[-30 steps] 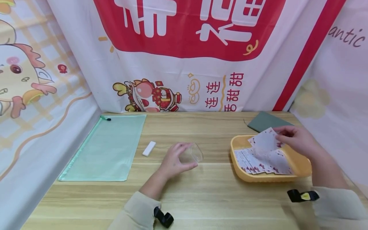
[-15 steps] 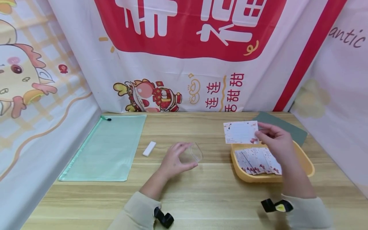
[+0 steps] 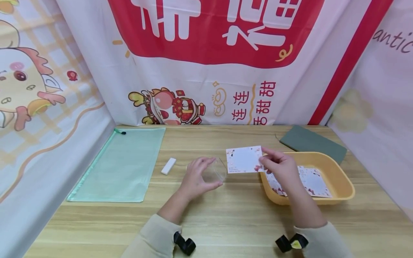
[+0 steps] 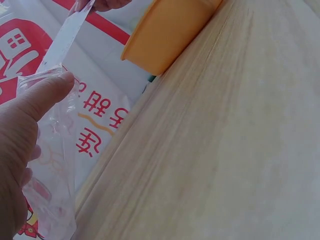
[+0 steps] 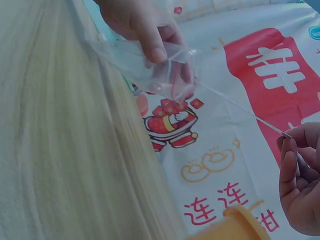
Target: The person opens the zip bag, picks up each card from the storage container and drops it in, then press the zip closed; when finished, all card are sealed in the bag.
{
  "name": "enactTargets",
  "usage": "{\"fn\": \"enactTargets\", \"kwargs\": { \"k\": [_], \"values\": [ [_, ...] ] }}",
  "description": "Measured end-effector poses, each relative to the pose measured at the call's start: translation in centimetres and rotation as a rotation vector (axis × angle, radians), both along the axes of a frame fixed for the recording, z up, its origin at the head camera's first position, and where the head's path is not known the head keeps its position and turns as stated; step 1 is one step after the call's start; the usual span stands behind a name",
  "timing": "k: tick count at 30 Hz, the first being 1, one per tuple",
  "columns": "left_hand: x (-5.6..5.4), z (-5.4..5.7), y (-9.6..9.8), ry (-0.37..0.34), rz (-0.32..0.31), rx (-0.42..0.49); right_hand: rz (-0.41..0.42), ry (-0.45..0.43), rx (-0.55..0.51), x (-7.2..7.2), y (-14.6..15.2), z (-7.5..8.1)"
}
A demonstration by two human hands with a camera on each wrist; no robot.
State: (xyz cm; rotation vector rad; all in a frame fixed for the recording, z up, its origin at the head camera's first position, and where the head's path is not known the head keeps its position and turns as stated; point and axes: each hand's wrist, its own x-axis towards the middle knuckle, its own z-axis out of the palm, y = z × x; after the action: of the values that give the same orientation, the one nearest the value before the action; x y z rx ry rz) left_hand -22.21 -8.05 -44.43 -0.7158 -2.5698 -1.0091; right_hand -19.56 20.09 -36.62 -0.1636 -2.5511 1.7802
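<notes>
My left hand [image 3: 196, 178] holds a clear plastic bag [image 3: 220, 170] over the table, thumb and fingers spread at its mouth. The left wrist view shows the thumb against the crinkled film of the bag [image 4: 55, 155]. A white card [image 3: 244, 159] with a small floral print is pinched at its right edge by my right hand [image 3: 285, 171]. Its left edge is close to the bag's mouth; in the right wrist view the card [image 5: 240, 106] appears edge-on, its far end at the bag [image 5: 135, 62]. I cannot tell whether it has entered.
A yellow basket [image 3: 346, 190] with several similar cards [image 3: 316, 182] stands at right, partly behind my right forearm. Behind it lies a grey-green flat pouch or book [image 3: 313, 141]. At left are a small white block [image 3: 168, 166] and a mint zip pouch [image 3: 119, 165].
My right hand has lifted the card out of the yellow basket and carried it left to the bag's mouth. The left hand and the bag stay in place.
</notes>
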Motion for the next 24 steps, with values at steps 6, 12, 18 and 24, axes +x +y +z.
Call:
{"fn": "enactTargets", "kwargs": {
  "k": [6,12,18,24],
  "values": [
    [0.0,0.1,0.1,-0.007,0.003,-0.005,0.051,-0.009,-0.015,0.1,-1.3,-0.5],
    [0.2,0.2,0.2,0.016,-0.003,-0.052,0.071,-0.049,-0.035,-0.1,-1.8,-0.9],
    [0.1,0.2,0.3,0.026,-0.017,-0.072,0.086,-0.036,-0.011,-0.2,-2.5,-1.0],
    [0.2,0.3,0.5,0.012,-0.029,-0.077,0.129,-0.017,-0.011,-0.7,-3.7,-1.5]
  ]
}}
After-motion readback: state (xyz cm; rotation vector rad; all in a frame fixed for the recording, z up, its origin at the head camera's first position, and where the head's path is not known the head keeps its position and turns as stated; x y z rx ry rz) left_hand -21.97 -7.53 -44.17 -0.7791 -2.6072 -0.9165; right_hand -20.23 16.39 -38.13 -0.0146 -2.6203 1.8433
